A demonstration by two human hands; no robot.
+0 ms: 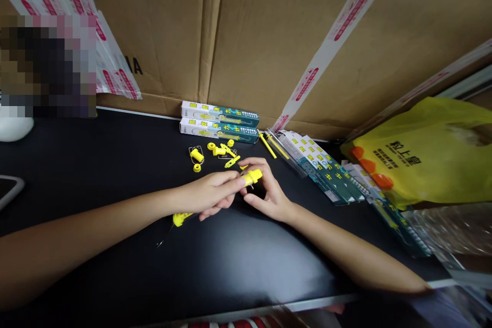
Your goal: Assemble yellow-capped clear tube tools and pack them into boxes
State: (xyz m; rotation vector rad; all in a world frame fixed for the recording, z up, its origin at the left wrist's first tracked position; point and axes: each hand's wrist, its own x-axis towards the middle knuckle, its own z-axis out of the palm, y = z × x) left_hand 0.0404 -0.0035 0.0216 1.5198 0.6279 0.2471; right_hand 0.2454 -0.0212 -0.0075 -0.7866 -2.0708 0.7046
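My left hand [221,189] is closed around a yellow spring scale [252,178], its thumb lying along the tube. The scale's other end, with a thin metal hook [164,236], sticks out below my left wrist. My right hand [271,195] curls its fingers about the upper end, thumb below, near a small metal bit. A bit of yellow shows at its fingertips, too small to make out. Just beyond my hands lie loose yellow parts: a cap [197,168], a short sleeve with a wire loop [197,155], and a flat slotted piece [232,161].
Two printed boxes [219,130] lie against the cardboard wall [154,36]. Yellow rods [268,145] and more flat boxes [323,166] are to the right, beside a yellow plastic bag [430,159]. A grey-edged device [9,189] sits at the table's left.
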